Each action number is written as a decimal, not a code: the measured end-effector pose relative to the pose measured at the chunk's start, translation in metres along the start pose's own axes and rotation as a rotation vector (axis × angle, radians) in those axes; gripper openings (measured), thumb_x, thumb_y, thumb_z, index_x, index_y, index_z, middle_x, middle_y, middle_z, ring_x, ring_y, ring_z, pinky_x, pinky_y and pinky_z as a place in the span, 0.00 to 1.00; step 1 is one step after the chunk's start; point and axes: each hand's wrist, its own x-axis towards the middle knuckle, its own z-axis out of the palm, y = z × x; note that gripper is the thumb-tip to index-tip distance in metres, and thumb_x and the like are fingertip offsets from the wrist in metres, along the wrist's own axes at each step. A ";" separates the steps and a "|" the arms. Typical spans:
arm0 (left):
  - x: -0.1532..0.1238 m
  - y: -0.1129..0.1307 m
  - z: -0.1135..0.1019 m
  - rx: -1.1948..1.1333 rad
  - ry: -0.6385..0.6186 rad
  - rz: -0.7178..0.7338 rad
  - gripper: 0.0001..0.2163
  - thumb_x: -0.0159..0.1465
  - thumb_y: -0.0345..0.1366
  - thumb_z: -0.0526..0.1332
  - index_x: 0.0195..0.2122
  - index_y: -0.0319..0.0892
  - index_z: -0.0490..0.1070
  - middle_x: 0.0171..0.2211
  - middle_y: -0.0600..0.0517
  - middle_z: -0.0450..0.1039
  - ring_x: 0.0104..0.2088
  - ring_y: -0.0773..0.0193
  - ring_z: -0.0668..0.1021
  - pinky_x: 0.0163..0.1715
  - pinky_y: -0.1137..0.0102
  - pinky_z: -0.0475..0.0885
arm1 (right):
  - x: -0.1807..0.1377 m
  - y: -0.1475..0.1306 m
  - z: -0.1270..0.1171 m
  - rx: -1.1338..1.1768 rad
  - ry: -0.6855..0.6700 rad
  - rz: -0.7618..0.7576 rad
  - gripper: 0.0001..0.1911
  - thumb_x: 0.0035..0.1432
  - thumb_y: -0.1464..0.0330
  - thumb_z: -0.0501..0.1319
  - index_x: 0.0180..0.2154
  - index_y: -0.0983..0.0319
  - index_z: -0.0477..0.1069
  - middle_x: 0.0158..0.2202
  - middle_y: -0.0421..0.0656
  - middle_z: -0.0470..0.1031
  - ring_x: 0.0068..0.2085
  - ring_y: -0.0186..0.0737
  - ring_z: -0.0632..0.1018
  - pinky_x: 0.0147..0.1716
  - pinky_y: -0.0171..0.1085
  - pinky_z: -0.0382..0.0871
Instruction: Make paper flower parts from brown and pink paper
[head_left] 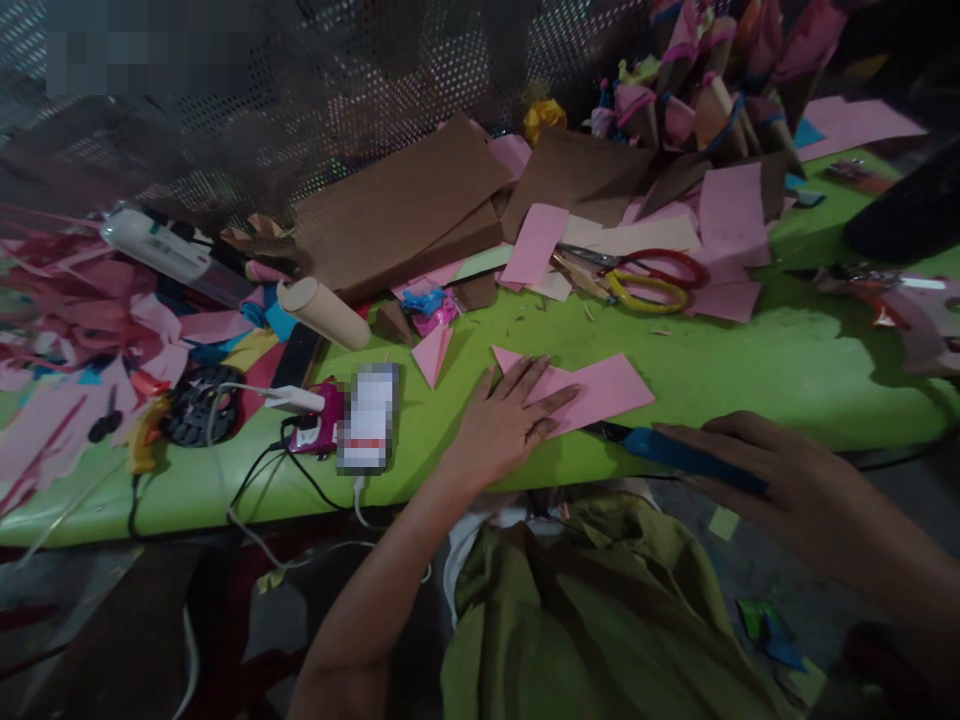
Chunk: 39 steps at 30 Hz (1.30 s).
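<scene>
My left hand (517, 405) lies with spread fingers on a folded pink paper piece (611, 390), pressing it against the green tabletop. The paper's left end comes to a point beyond my fingers. In my right hand (757, 460) is a blue-handled knife (675, 455), which looks like a box cutter. Its dark blade points left, close to the lower edge of the paper; whether it touches the paper I cannot tell. A small folded pink paper cone (433, 355) sits a little beyond my left hand, beside a blue and pink crumpled paper bit (431, 308).
Red- and yellow-handled scissors (652, 280) lie among pink sheets. Brown cardboard (405, 210) and paper bouquets (712, 90) fill the back. Leftward are a cardboard tube (326, 312), a charging phone (369, 418), cables, a tape roll (201, 405) and a yellow glue gun (148, 430).
</scene>
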 end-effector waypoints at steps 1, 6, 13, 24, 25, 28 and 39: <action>0.000 0.001 0.001 0.003 0.005 -0.002 0.24 0.75 0.47 0.46 0.72 0.61 0.52 0.75 0.49 0.50 0.73 0.52 0.56 0.69 0.45 0.57 | 0.001 -0.001 0.000 0.007 0.005 -0.003 0.24 0.71 0.55 0.51 0.54 0.59 0.78 0.37 0.48 0.78 0.30 0.42 0.81 0.26 0.39 0.76; 0.000 0.001 0.003 0.003 0.018 -0.001 0.24 0.75 0.48 0.46 0.72 0.62 0.52 0.75 0.50 0.50 0.73 0.52 0.56 0.69 0.46 0.57 | 0.004 -0.010 0.003 0.019 -0.004 -0.021 0.23 0.72 0.56 0.51 0.54 0.60 0.78 0.38 0.49 0.78 0.31 0.42 0.82 0.27 0.39 0.76; 0.000 0.001 0.006 0.010 0.034 -0.007 0.24 0.75 0.49 0.46 0.72 0.63 0.51 0.75 0.52 0.50 0.73 0.51 0.57 0.69 0.45 0.57 | -0.002 -0.017 0.009 0.032 -0.038 -0.002 0.21 0.71 0.59 0.53 0.57 0.55 0.75 0.41 0.48 0.78 0.34 0.44 0.82 0.30 0.41 0.77; 0.000 0.002 -0.002 -0.007 -0.009 -0.004 0.24 0.75 0.48 0.44 0.72 0.63 0.51 0.75 0.53 0.49 0.74 0.53 0.55 0.69 0.45 0.55 | -0.002 -0.023 0.022 0.057 -0.032 -0.005 0.21 0.69 0.59 0.54 0.58 0.53 0.75 0.42 0.48 0.78 0.33 0.45 0.81 0.30 0.41 0.76; 0.000 0.003 -0.003 -0.009 -0.014 -0.004 0.24 0.76 0.47 0.43 0.72 0.62 0.51 0.75 0.53 0.49 0.74 0.54 0.55 0.69 0.46 0.55 | -0.001 -0.024 0.023 0.055 -0.028 -0.018 0.21 0.69 0.60 0.54 0.58 0.54 0.75 0.41 0.47 0.78 0.33 0.44 0.81 0.29 0.41 0.76; -0.001 0.004 -0.006 -0.015 -0.019 -0.012 0.24 0.76 0.46 0.43 0.72 0.62 0.51 0.75 0.53 0.49 0.74 0.54 0.55 0.70 0.47 0.55 | 0.002 -0.030 0.029 0.017 -0.010 -0.043 0.20 0.69 0.62 0.54 0.58 0.55 0.74 0.41 0.48 0.77 0.32 0.44 0.81 0.29 0.42 0.75; 0.007 -0.008 -0.016 -0.116 -0.043 0.000 0.24 0.74 0.40 0.49 0.71 0.51 0.55 0.72 0.50 0.59 0.71 0.57 0.61 0.67 0.51 0.59 | 0.007 -0.004 0.005 0.173 -0.033 0.051 0.21 0.68 0.58 0.57 0.60 0.46 0.72 0.43 0.44 0.76 0.35 0.41 0.81 0.31 0.36 0.75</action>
